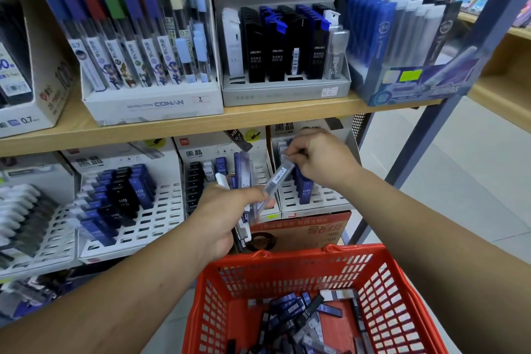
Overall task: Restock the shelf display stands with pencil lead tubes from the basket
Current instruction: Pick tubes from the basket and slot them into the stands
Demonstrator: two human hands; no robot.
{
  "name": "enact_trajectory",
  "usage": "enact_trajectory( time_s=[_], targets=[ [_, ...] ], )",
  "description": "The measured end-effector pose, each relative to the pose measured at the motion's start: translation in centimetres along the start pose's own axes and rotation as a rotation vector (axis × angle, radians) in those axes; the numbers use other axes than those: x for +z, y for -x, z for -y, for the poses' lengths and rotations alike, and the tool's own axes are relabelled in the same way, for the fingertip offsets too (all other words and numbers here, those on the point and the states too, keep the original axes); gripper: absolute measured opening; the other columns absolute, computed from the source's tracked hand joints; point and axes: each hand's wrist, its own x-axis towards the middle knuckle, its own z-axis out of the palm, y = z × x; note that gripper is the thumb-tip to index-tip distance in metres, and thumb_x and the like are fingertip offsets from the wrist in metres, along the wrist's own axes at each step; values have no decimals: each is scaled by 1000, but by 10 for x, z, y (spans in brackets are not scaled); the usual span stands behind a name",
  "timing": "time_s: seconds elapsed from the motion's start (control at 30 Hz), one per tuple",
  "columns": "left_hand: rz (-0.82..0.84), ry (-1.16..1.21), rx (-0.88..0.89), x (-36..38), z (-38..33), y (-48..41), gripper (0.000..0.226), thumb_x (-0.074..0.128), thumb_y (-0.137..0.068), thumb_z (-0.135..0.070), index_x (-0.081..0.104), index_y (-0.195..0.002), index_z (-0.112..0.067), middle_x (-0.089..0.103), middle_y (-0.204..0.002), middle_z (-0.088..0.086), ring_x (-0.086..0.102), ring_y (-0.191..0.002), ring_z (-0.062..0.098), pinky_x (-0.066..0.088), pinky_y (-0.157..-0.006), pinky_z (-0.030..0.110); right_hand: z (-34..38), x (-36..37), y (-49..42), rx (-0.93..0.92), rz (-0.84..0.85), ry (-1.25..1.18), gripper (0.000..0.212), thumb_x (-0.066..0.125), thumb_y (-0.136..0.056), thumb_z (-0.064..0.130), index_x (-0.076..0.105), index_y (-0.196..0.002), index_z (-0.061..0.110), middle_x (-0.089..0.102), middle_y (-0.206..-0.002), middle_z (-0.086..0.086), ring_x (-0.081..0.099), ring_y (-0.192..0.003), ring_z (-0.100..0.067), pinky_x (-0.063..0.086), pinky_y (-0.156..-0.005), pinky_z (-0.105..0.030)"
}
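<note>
My left hand grips a bundle of pencil lead tubes, clear and blue ones fanned upward in front of the lower shelf. My right hand pinches the top end of one clear tube with a barcode label, whose lower end is still among the bundle. Behind my right hand stands a white slotted display stand with a few blue HB 0.7 tubes. The red basket sits low in front, with several loose dark and blue tubes at its bottom.
More slotted stands fill the lower shelf to the left. The wooden upper shelf carries several display boxes of lead tubes. A blue metal shelf post rises at the right, with pale floor beyond. A red-printed carton stands behind the basket.
</note>
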Motion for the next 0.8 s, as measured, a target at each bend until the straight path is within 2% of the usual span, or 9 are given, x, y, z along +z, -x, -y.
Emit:
enact_trajectory(
  time_s=[0.13, 0.2, 0.3, 0.43, 0.5, 0.57, 0.63, 0.7, 0.8],
  targets=[
    [-63, 64, 1, -1, -6, 2, 17, 76, -85, 2, 74, -102, 6, 80, -88, 14, 77, -96, 34, 50, -68, 36, 0, 2, -1, 29, 99, 74, 29, 64, -92, 14, 79, -115, 25, 51, -110, 8, 53, -118, -21, 50, -100, -39],
    [-68, 51, 9, -1, -8, 4, 21, 76, -85, 2, 72, -106, 5, 80, -87, 15, 78, -88, 25, 50, -69, 37, 6, -2, 2, 56, 91, -35, 37, 60, -88, 10, 77, -119, 22, 54, -112, 6, 56, -112, -18, 51, -99, -39],
    [-64, 49, 19, -1, -10, 4, 28, 77, -85, 0, 69, -111, 5, 79, -86, 19, 77, -74, 16, 52, -67, 35, 18, -14, 12, -42, 78, -161, 41, 59, -75, 9, 78, -108, 24, 58, -111, 7, 55, -92, -3, 52, -85, -33],
    [-37, 90, 40, 3, -14, 5, 33, 76, -83, 1, 66, -114, 8, 78, -85, 21, 76, -99, 34, 52, -61, 33, 33, -20, 25, -272, 99, 146, 29, 83, -77, 29, 79, -106, 32, 61, -105, 9, 56, -105, -17, 45, -79, -33],
    [-16, 115, 47, 5, -17, 7, 29, 77, -83, -1, 67, -110, 7, 78, -88, 22, 72, -109, 42, 52, -65, 35, 36, -17, 28, -343, 52, 214, 23, 84, -81, 33, 80, -102, 26, 64, -97, 4, 60, -101, -23, 46, -75, -34],
    [2, 149, 51, 4, -19, 10, 20, 77, -85, -4, 70, -103, 3, 78, -92, 22, 70, -110, 44, 49, -70, 38, 33, -14, 29, -371, 9, 145, 12, 78, -86, 25, 79, -97, 19, 64, -90, 2, 62, -92, -23, 52, -74, -37],
    [-5, 192, 58, 1, -22, 12, 13, 74, -89, -4, 73, -100, 3, 78, -89, 19, 75, -92, 38, 49, -67, 36, 28, -17, 27, -222, -5, -3, 6, 75, -91, 17, 76, -96, 15, 61, -83, 8, 59, -79, -7, 49, -72, -34],
    [-38, 164, 76, -3, -21, 13, 19, 73, -89, -2, 73, -106, 8, 72, -76, 15, 66, -68, 25, 49, -63, 34, 26, -24, 27, 7, -4, -195, 12, 74, -94, 15, 69, -104, 20, 57, -74, 12, 57, -65, 0, 46, -67, -29],
    [-55, 47, 55, -5, -15, 13, 23, 79, -85, -3, 73, -105, 6, 71, -74, 15, 64, -66, 22, 50, -60, 34, 32, -30, 28, 283, 16, -579, 46, 72, -95, 8, 44, -127, 27, 62, -75, -3, 69, -65, -25, 58, -59, -39]
  ],
)
